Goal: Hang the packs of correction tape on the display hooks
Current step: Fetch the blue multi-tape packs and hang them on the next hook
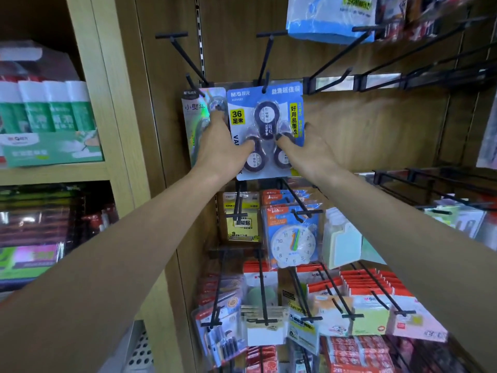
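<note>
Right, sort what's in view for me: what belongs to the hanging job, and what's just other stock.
Part of the job:
blue pack of correction tape, held at its lower sides by the left hand and right hand
black hook through the pack's top hole
silver pack on the neighbouring hook

Just other stock:
clock card
yellow sticky notes
green boxes

One head-worn view faces forward, close to the display hooks (265, 60).
</note>
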The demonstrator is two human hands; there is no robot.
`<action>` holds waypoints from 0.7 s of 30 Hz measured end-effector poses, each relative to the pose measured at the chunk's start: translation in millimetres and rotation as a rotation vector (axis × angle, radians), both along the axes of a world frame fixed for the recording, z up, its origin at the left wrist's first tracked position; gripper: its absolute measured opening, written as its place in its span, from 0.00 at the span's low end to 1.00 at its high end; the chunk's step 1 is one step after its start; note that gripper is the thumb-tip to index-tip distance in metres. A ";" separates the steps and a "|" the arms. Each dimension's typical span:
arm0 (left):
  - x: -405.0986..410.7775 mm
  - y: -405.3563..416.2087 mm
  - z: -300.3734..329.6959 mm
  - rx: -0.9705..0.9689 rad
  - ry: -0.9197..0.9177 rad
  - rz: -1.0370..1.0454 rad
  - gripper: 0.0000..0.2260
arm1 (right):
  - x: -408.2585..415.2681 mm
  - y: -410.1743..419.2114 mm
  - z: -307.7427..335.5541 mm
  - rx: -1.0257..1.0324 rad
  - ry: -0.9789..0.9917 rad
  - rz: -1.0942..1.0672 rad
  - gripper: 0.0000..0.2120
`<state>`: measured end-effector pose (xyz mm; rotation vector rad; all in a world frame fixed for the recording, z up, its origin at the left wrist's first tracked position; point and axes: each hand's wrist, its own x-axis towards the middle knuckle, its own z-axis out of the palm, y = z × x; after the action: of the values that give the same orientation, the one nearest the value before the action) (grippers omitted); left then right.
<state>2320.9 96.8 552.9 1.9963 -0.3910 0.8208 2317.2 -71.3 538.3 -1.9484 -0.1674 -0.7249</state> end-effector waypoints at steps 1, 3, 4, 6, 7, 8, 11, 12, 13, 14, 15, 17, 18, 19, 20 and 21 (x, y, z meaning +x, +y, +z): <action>-6.3 3.1 -4.0 0.008 0.010 -0.002 0.25 | -3.6 -1.3 -3.1 -0.020 0.001 -0.019 0.18; -20.0 14.1 -15.6 0.023 0.013 0.010 0.31 | -16.9 -5.0 -10.3 -0.117 -0.025 -0.082 0.22; -27.4 21.2 -22.5 0.032 -0.013 0.020 0.32 | -26.0 -6.5 -14.5 -0.189 -0.059 -0.124 0.24; -42.0 35.8 -37.8 0.035 -0.086 0.048 0.29 | -44.3 -10.3 -24.2 -0.306 -0.193 -0.189 0.26; -49.9 43.0 -46.3 0.015 -0.112 0.056 0.27 | -53.2 -10.9 -29.8 -0.330 -0.266 -0.207 0.25; -58.4 49.3 -55.6 -0.024 -0.127 0.057 0.23 | -62.2 -9.6 -36.8 -0.326 -0.328 -0.209 0.24; -86.8 61.3 -89.6 -0.150 -0.176 0.055 0.13 | -88.6 2.6 -67.5 -0.222 -0.456 -0.113 0.20; -96.0 62.9 -103.9 -0.178 -0.193 0.066 0.11 | -98.1 9.4 -80.8 -0.182 -0.487 -0.055 0.18; -103.1 64.0 -120.1 -0.198 -0.202 0.076 0.10 | -106.9 17.0 -96.0 -0.151 -0.502 0.005 0.15; -110.0 64.5 -138.2 -0.210 -0.194 0.087 0.10 | -115.1 24.8 -114.0 -0.125 -0.493 0.062 0.13; -116.2 65.1 -157.5 -0.210 -0.175 0.094 0.11 | -122.4 33.1 -133.5 -0.098 -0.461 0.114 0.11; -127.0 70.2 -198.2 -0.177 -0.099 0.088 0.08 | -132.9 51.7 -176.4 -0.045 -0.363 0.207 0.11; -131.8 73.9 -220.4 -0.162 -0.041 0.077 0.06 | -136.4 61.4 -200.3 -0.022 -0.307 0.248 0.11; -136.9 78.7 -243.3 -0.150 0.021 0.068 0.06 | -139.1 71.2 -225.5 -0.003 -0.239 0.282 0.11; -142.4 84.4 -266.9 -0.136 0.087 0.052 0.07 | -141.8 81.5 -250.9 0.011 -0.155 0.300 0.11; -147.9 91.2 -290.8 -0.111 0.159 0.030 0.09 | -144.4 91.7 -276.5 0.026 -0.065 0.306 0.12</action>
<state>2173.0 188.0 262.1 1.9516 -0.2191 0.6812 2172.8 20.4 261.8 -1.8218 -0.4825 -0.5839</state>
